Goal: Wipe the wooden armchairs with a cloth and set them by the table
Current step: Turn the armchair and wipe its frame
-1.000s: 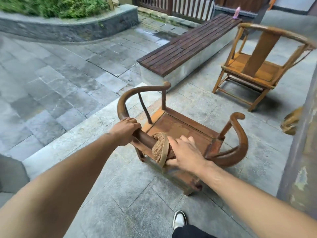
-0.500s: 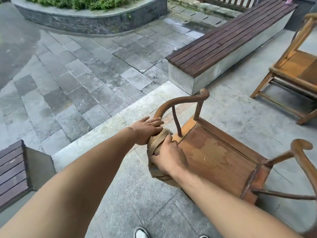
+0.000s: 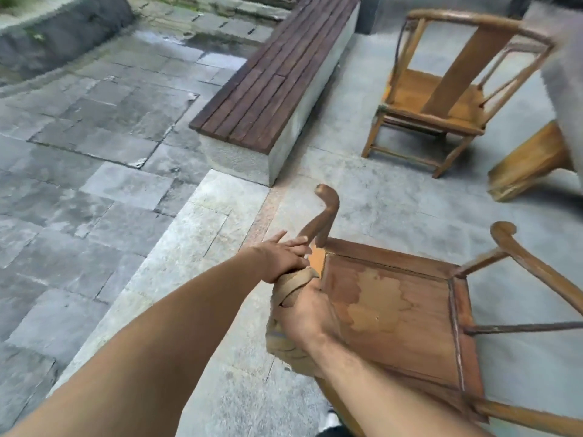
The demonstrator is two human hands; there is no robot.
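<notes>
On the near armchair (image 3: pixel 391 307) rail, my right hand (image 3: pixel 310 313) grips cloth (image 3: pixel 291 283); left hand (image 3: pixel 282 258) fingers lie flat just ahead, rail running forward.

The near armchair (image 3: pixel 391 313) stands before the bench (image 3: pixel 271 80), with the 2nd armchair (image 3: pixel 441 99) right of that bench.

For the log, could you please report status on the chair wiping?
Left hand resting on near armchair's rail. Right hand gripping cloth there. Second armchair untouched beyond.
</notes>
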